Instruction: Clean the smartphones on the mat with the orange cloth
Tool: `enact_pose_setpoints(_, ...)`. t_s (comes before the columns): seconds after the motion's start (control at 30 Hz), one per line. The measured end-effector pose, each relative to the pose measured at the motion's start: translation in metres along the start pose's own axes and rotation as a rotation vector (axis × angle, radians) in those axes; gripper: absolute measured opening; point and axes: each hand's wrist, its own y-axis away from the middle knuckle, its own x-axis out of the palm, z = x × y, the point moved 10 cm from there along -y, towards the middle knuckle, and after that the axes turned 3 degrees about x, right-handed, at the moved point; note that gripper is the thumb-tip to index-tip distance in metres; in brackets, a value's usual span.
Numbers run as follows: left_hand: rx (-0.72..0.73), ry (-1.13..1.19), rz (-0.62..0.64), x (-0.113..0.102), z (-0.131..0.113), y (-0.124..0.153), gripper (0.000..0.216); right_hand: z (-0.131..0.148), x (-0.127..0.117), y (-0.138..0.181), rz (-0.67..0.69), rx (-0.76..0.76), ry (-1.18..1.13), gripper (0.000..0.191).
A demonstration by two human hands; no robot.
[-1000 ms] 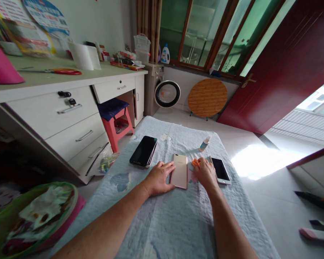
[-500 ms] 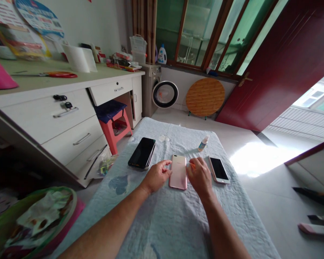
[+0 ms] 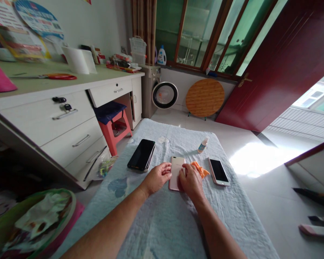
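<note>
A pinkish-gold smartphone (image 3: 176,173) lies back side up on the cloth-covered table, its camera at the far left corner. My left hand (image 3: 158,177) is at its left edge, with curled fingers and thumb against the side. Over the right edge bends my right hand (image 3: 192,181), its fingertips on the phone and part of the back hidden beneath it. A crumpled orange cloth (image 3: 201,169) sits just beyond and right of that hand. To the right lies a white-framed phone (image 3: 219,171), screen up; to the left rests a black-screened phone (image 3: 142,154).
A small spray bottle (image 3: 203,145) stands behind the orange cloth. Pale blue quilted fabric (image 3: 162,223) covers the table. On the left are a white desk (image 3: 70,124), a pink stool (image 3: 115,133) and a filled basket (image 3: 74,216).
My right hand has moved left onto the phone's right side. The orange cloth, mostly hidden in that hand before, now shows beside it. My left fingers have curled closer together at the phone's edge.
</note>
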Motion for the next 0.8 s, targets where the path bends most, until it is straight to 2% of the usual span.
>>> enact_pose_setpoints(0.13, 0.003, -0.012, 0.004, 0.001, 0.001, 0.0, 0.046, -0.022, 0.0, -0.007, -0.053, 0.129, -0.263, 0.031)
enact_pose_setpoints(0.27, -0.012, 0.04, 0.015, 0.001, -0.001, 0.001, 0.044, -0.033, 0.01, -0.008, -0.028, 0.217, -0.714, 0.045)
enact_pose_setpoints(0.37, -0.066, 0.094, 0.038, 0.003, -0.001, 0.003, 0.051, -0.018, 0.022, -0.004, 0.115, 0.184, -0.975, 0.046)
enact_pose_setpoints(0.43, -0.082, 0.094, 0.042, 0.003, -0.001, 0.004, 0.058, -0.002, 0.029, 0.001, 0.243, 0.123, -1.045, 0.043)
enact_pose_setpoints(0.53, -0.076, 0.091, 0.047, 0.001, -0.004, 0.004, 0.06, 0.01, 0.031, 0.007, 0.283, 0.063, -0.988, 0.047)
enact_pose_setpoints(0.67, -0.042, 0.143, 0.118, 0.008, -0.014, 0.006, 0.053, 0.019, 0.025, 0.01, 0.188, -0.04, -0.765, 0.056)
enact_pose_setpoints(0.8, -0.041, 0.339, 0.169, 0.017, -0.023, 0.008, 0.049, 0.037, 0.018, 0.018, 0.125, -0.165, -0.509, 0.054)
